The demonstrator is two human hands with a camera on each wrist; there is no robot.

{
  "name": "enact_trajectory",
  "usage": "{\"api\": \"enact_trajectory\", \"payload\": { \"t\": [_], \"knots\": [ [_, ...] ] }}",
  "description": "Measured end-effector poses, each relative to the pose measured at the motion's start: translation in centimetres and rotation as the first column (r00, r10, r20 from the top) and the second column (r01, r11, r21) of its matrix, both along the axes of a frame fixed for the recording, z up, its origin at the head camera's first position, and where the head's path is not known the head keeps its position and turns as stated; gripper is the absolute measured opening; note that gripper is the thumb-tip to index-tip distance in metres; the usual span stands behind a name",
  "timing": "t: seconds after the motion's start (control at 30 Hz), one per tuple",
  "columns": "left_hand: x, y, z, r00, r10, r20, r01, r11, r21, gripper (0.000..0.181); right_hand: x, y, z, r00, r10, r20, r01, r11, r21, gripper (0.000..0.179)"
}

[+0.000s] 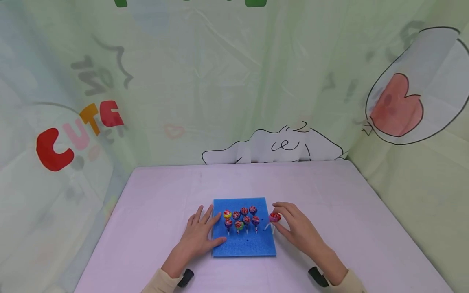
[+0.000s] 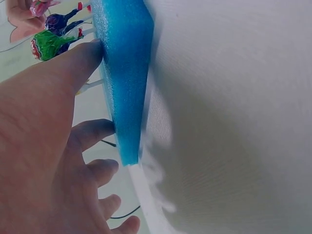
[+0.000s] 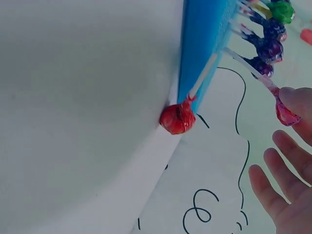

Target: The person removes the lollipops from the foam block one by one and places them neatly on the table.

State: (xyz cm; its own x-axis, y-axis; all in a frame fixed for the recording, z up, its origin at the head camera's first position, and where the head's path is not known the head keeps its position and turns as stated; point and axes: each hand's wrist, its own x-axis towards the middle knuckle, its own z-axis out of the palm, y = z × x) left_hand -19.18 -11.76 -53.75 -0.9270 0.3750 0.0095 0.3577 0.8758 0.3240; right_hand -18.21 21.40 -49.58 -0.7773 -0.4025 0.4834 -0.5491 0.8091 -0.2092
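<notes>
A blue foam block lies on the table with several wrapped lollipops standing on their sticks in two rows. My left hand is spread over the block's left edge; its thumb and index finger touch the foam, as the left wrist view shows. Beside the right edge, my right hand pinches a pink lollipop by its wrapped head between thumb and fingers. Its stick slants down to the foam; whether the tip is in it I cannot tell. A red lollipop is by the block's right side, its stick against the foam.
The pale table reaches back to a printed curtain, which also hangs at both sides. A dark strap piece shows by the left wrist and another dark piece by the right wrist.
</notes>
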Motion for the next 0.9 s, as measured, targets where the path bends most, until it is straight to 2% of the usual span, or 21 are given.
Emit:
{"api": "enact_trajectory", "payload": {
  "t": [0.27,0.9],
  "knots": [
    [0.1,0.1,0.2,1.000,0.004,0.005,-0.004,1.000,0.001,0.081,-0.3,0.9,-0.1,1.000,-0.004,-0.010,0.004,1.000,-0.009,0.046],
    [0.2,0.1,0.2,1.000,0.009,0.005,-0.009,1.000,-0.002,0.081,0.2,2.2,-0.4,0.997,-0.068,0.043,0.068,0.998,0.010,0.046]
  ]
}}
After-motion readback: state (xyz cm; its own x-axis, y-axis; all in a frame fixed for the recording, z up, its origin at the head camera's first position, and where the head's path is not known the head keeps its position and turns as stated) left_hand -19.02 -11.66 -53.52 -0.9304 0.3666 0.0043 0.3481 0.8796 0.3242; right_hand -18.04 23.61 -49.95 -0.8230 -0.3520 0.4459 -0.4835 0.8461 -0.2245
